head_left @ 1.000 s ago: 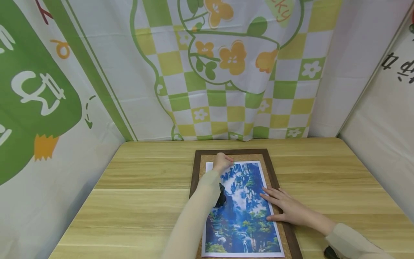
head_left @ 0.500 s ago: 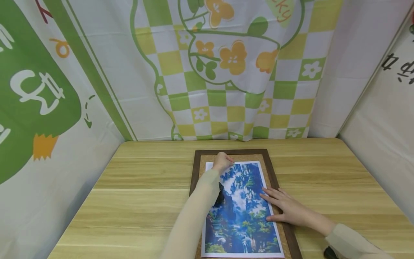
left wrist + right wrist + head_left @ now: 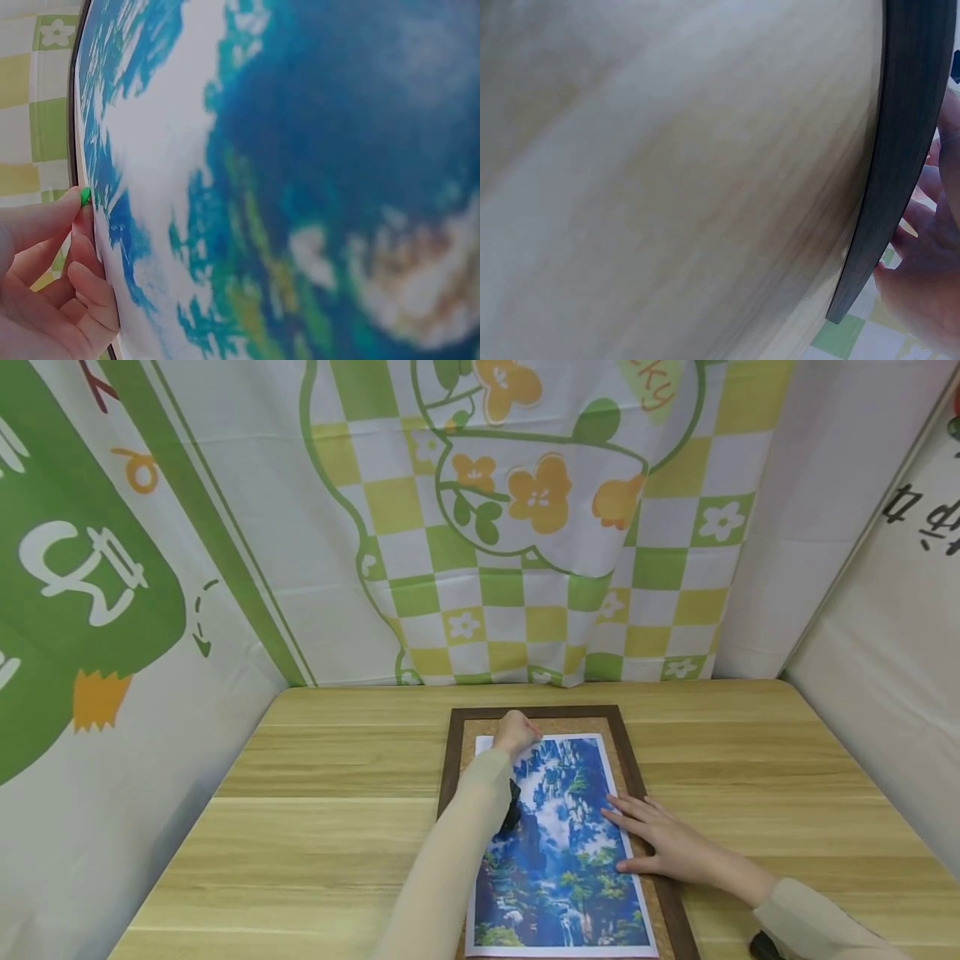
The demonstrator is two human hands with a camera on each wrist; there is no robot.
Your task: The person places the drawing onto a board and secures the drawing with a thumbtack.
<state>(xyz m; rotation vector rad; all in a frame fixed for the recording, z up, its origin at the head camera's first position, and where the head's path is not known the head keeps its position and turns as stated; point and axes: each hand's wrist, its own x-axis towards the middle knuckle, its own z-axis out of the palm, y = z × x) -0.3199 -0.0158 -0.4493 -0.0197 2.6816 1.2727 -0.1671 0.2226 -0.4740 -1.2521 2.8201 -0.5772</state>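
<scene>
A printed waterfall landscape picture with a white border lies on a cork board with a dark brown frame. At the picture's top edge, my left hand pinches a small green push pin between thumb and forefinger; the other fingers curl beside the paper edge. The pin is hidden in the head view. My right hand rests with spread fingers over the picture's right edge and the frame's right side. In the right wrist view, the brown frame shows beside that hand.
The board lies on a wood-grain table. A patterned green and yellow curtain hangs behind the table, with printed cloth on both sides. Black objects show at the left wrist and under the right sleeve.
</scene>
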